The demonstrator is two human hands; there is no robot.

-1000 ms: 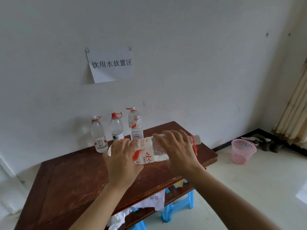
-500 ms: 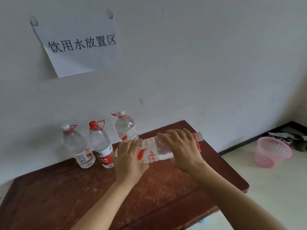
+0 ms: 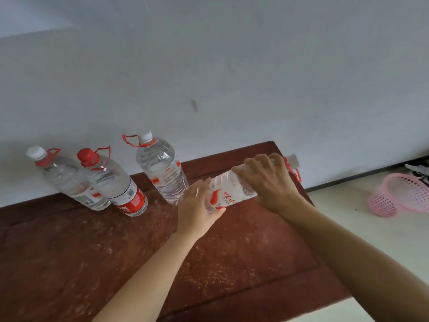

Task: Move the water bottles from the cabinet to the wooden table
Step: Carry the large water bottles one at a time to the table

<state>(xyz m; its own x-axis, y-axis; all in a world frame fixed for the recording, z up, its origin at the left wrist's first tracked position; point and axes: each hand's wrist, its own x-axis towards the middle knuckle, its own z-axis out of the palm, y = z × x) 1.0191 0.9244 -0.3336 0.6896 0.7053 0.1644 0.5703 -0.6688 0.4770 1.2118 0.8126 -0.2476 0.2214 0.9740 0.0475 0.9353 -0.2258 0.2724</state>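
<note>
water bottle (image 3: pixel 232 194) lies on a slant in both hands: the left hand (image 3: pixel 197 212) cups its base with fingers curled, and the right hand (image 3: pixel 269 182) wraps over its shoulder just below the red carry loop (image 3: pixel 293 170), cap up to the right. over the last second it has come in closer above the wooden table (image 3: pixel 69 252) and its base has dipped, now just beside the nearest of the three standing bottles (image 3: pixel 116 187) along the wall (image 3: pixel 232 66). it looks about to be stood up as the fourth in the row.
</note>
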